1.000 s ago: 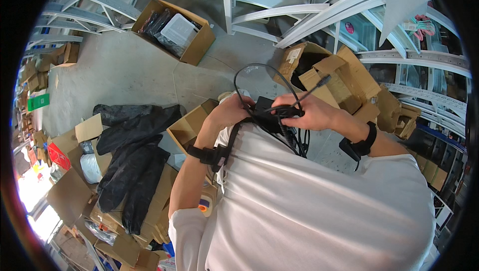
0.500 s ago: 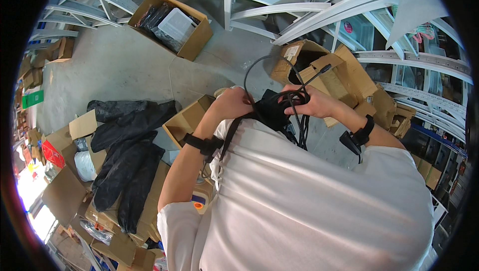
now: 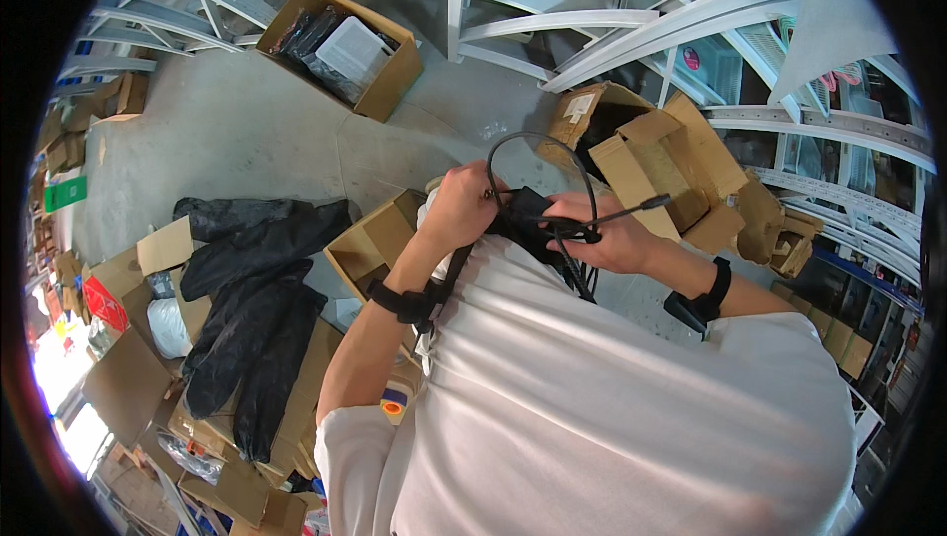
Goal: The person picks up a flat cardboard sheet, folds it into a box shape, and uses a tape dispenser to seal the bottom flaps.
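Note:
In front of my waist, my left hand (image 3: 464, 206) is closed, its fingertips pinching at a looped black cable (image 3: 539, 135) beside a black pouch-like item (image 3: 528, 209). My right hand (image 3: 610, 237) wraps round a bundle of the same cable. One straight end with a plug (image 3: 655, 202) sticks out to the right past that hand. More strands hang below the right fingers. Black straps with small devices circle both wrists. Part of the pouch-like item is hidden by my hands and white shirt.
An open carton (image 3: 395, 82) with black packages and a white item stands ahead. Torn cardboard boxes (image 3: 661, 161) lie at right below white shelving (image 3: 552, 21). Dark bundles (image 3: 258, 309) lie across boxes at left. A smaller open carton (image 3: 370, 245) sits near my left arm.
My right hand has moved slightly down and turned, its fingers now more closed round the cable. The cable loop and plug end have swung lower. The left hand has shifted slightly.

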Tool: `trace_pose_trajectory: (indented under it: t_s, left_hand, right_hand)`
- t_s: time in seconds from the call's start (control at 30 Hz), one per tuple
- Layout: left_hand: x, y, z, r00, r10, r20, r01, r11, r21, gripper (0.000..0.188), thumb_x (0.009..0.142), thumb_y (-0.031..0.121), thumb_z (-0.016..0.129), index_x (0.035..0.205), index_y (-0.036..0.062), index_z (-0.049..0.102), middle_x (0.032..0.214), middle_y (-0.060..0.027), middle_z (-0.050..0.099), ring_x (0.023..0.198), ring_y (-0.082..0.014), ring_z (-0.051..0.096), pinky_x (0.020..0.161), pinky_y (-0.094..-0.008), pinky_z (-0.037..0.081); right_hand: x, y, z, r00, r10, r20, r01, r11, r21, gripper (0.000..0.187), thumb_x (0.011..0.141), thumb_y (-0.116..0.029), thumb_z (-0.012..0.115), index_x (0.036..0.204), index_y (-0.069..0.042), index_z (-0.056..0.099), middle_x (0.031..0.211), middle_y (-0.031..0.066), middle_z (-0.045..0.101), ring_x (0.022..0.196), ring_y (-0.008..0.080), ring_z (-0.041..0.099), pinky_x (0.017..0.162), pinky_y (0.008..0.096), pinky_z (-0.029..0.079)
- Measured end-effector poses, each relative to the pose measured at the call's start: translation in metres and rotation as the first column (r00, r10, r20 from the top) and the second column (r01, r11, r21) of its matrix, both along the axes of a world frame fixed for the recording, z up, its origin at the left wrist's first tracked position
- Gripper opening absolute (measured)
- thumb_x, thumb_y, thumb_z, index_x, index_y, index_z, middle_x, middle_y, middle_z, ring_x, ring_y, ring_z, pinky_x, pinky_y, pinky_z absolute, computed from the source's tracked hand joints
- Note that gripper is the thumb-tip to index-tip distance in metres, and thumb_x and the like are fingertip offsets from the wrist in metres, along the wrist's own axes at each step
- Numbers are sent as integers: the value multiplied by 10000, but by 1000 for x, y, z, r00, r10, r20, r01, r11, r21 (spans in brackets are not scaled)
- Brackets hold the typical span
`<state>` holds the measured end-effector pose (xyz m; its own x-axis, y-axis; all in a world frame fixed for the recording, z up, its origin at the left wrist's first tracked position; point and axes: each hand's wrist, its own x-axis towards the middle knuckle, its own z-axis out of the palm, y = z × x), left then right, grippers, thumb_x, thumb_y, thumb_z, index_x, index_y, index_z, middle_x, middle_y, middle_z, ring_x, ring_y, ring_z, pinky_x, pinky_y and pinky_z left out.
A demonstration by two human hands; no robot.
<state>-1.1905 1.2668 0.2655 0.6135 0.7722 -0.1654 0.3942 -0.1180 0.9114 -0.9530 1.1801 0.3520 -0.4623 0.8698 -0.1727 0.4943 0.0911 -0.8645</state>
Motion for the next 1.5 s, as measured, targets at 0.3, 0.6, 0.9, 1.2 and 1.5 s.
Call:
trace_pose_trajectory:
  t_s: [0.3, 0.6, 0.9, 1.2, 1.5]
  left_hand:
    - [-18, -13, -15, 987, -65, -147, 86, 986, 140, 177, 862, 159, 689, 959, 33, 766, 895, -179, 683, 855, -360, 687, 754, -413, 536]
    - [-1, -24, -4, 990, 111, -83, -107, 993, 55, 105, 817, 90, 736, 884, 12, 752, 873, -157, 668, 792, -346, 669, 738, -410, 534]
    - [7, -27, 10, 990, 135, 45, -136, 990, 19, 108, 814, 61, 751, 914, 27, 773, 937, -154, 679, 822, -362, 676, 763, -408, 541]
    - [8, -27, 20, 993, 99, 60, -96, 994, -42, 143, 816, 22, 727, 945, 36, 788, 934, -122, 690, 816, -323, 687, 758, -382, 549]
    - [0, -23, 19, 999, 4, -33, -5, 999, -34, 192, 761, 89, 735, 951, 61, 732, 889, -116, 644, 770, -304, 660, 715, -385, 531]
  right_hand:
    - [-8, -5, 7, 991, 22, 130, -26, 999, 28, 328, 858, -121, 751, 1162, -86, 633, 1328, 186, 621, 1120, 399, 637, 928, 433, 552]
    - [-6, -15, 9, 989, -147, -33, 144, 985, -92, 301, 808, -54, 787, 1090, -52, 680, 1083, 142, 692, 977, 350, 677, 842, 403, 541]
    - [13, -12, -4, 995, -101, 25, 104, 980, -170, 308, 850, -56, 747, 1138, -72, 640, 1115, 135, 681, 1004, 344, 654, 860, 377, 525]
    - [-3, -31, 3, 975, -9, 222, -12, 996, 92, 335, 858, -94, 692, 1183, -137, 625, 1270, 193, 613, 879, 391, 705, 756, 443, 602]
    - [4, -25, -20, 977, -96, 190, 100, 995, -14, 349, 833, -197, 739, 1162, -155, 630, 1138, 118, 590, 942, 342, 665, 792, 397, 558]
